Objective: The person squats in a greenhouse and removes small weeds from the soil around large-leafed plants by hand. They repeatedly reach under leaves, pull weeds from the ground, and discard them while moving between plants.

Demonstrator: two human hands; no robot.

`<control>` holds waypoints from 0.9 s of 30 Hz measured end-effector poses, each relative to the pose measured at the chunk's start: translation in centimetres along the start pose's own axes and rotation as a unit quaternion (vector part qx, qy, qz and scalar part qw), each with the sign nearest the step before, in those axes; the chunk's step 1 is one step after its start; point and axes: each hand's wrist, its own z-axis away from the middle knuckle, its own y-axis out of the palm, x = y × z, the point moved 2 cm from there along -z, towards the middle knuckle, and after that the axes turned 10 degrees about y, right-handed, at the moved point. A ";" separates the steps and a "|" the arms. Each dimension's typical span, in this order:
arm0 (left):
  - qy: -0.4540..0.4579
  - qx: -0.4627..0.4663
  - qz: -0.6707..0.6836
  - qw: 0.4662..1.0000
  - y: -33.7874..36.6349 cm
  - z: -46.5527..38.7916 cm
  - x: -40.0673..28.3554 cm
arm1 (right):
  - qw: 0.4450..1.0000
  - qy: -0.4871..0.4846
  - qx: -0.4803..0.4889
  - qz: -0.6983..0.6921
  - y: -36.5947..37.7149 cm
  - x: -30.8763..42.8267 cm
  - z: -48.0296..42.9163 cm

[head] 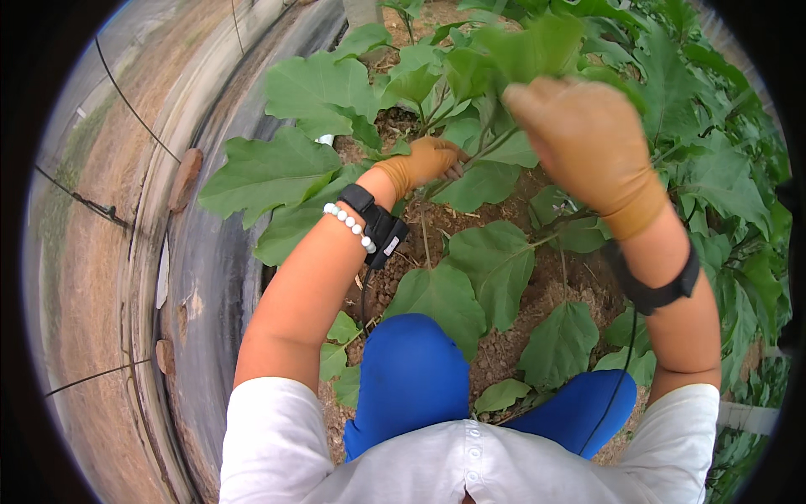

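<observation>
Broad-leaved plants, which look like eggplants, grow from brown soil before me. My left hand (pixel 431 165), in a tan glove, is at a plant stem (pixel 494 146) in the middle of the view, its fingers curled around or against it. My right hand (pixel 582 142), gloved alike and blurred, is raised higher and to the right, near a blurred green leaf (pixel 535 47). Its fingers look bent, but whether they grip the leaf cannot be told. Both wrists wear black straps with cables, and a white bead bracelet (pixel 348 222) is on the left one.
Large leaves (pixel 437 302) hang low before my blue-clad knees (pixel 412 372). Dense foliage (pixel 724 183) stands at the right. Along the left run dark plastic sheeting (pixel 220 264), a reddish stone or brick piece (pixel 186 181) and thin black cords (pixel 135 113). A pale post (pixel 363 12) stands at the top.
</observation>
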 end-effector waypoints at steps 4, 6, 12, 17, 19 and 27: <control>0.087 0.044 -0.182 0.979 0.2 0.7 0.3 | 0.993 0.002 -0.114 -0.020 -3.6 -2.6 -2.9; 0.050 0.059 -0.185 0.980 -0.2 1.3 0.8 | 0.999 0.038 -0.024 0.025 -5.0 -4.5 -4.0; 0.179 0.025 -0.103 0.978 -2.4 3.7 1.2 | 0.999 0.013 0.019 -0.044 -3.1 -7.2 -6.4; 0.231 -0.039 -0.241 0.942 -4.7 3.8 2.2 | 0.998 0.026 -0.051 -0.040 -1.6 -7.1 -5.6; 0.196 -0.098 -0.191 0.957 -5.1 3.4 2.5 | 0.995 0.033 -0.073 -0.056 -1.9 -6.2 -4.7; 0.101 -0.225 -0.267 0.932 -3.3 2.5 1.4 | 0.996 0.014 0.007 -0.090 -3.2 -2.4 -2.3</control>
